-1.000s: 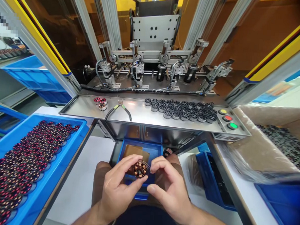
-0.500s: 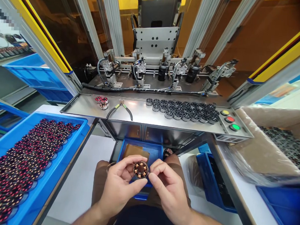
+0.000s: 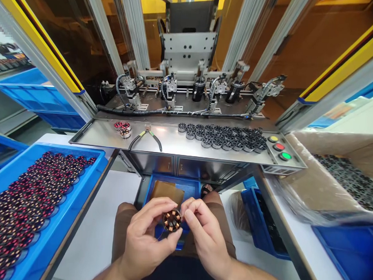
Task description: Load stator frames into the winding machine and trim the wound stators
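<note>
My left hand (image 3: 149, 236) holds a round copper-wound stator (image 3: 172, 220) between thumb and fingers, its open face turned up towards me. Close against the stator's right edge, my right hand (image 3: 206, 234) is closed in a pinch; what its fingertips grip, if anything, is too small to make out. A thin wire hangs below the stator. On the metal ledge ahead lie cutters (image 3: 146, 134) with black and green handles, a few red and copper stators (image 3: 124, 132), and several rows of dark ring-shaped cores (image 3: 227, 137).
A blue tray (image 3: 98, 157) full of wound stators stands at the left. Yellow, red and green buttons (image 3: 279, 147) sit at the ledge's right end. A lined box (image 3: 302, 148) of cores is at the right, a machine (image 3: 189, 54) behind.
The camera view has shifted slightly to the right. My left hand has tilted and turned the stator a little, and my right fingertips have closed together more beside its upper right edge.
</note>
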`<action>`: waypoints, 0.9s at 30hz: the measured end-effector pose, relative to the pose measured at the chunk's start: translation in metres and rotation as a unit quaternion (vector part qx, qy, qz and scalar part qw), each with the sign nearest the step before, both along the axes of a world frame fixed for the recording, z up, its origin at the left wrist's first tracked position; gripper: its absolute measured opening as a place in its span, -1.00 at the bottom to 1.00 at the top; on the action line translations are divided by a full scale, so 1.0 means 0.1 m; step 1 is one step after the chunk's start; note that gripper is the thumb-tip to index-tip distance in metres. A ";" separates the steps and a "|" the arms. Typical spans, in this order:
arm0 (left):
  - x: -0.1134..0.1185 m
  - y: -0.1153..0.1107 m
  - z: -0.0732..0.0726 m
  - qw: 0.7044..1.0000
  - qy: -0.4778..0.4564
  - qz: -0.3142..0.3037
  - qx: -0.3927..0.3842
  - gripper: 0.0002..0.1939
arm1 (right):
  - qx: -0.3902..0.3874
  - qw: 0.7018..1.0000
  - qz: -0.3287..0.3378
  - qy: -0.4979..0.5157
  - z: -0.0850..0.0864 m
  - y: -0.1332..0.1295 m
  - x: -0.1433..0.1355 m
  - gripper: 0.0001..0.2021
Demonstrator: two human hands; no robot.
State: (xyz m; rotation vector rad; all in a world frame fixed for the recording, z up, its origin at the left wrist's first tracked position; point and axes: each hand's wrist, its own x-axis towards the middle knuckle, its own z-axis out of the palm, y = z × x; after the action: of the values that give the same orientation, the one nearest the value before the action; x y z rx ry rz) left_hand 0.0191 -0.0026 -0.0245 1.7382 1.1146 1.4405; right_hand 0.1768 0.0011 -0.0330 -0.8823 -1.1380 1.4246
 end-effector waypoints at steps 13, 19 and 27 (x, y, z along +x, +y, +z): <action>0.01 -0.01 0.07 0.999 -0.009 -0.032 0.030 -0.48 | -0.022 0.999 -0.029 0.028 0.08 0.07 -0.01 -0.75; 0.02 0.03 0.14 0.997 -0.066 -0.011 -0.029 -0.53 | -0.003 0.996 0.031 0.085 -0.01 0.00 0.03 -0.72; 0.02 0.01 0.18 0.996 -0.073 -0.019 -0.038 -0.54 | 0.084 0.996 -0.006 0.020 0.06 -0.04 0.07 -0.85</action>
State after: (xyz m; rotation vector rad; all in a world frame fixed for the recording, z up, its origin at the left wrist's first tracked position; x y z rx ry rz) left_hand 0.0214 -0.0019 -0.0070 1.5657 1.0398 1.4581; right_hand 0.1839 -0.0026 -0.0271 -0.7380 -1.2017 1.3109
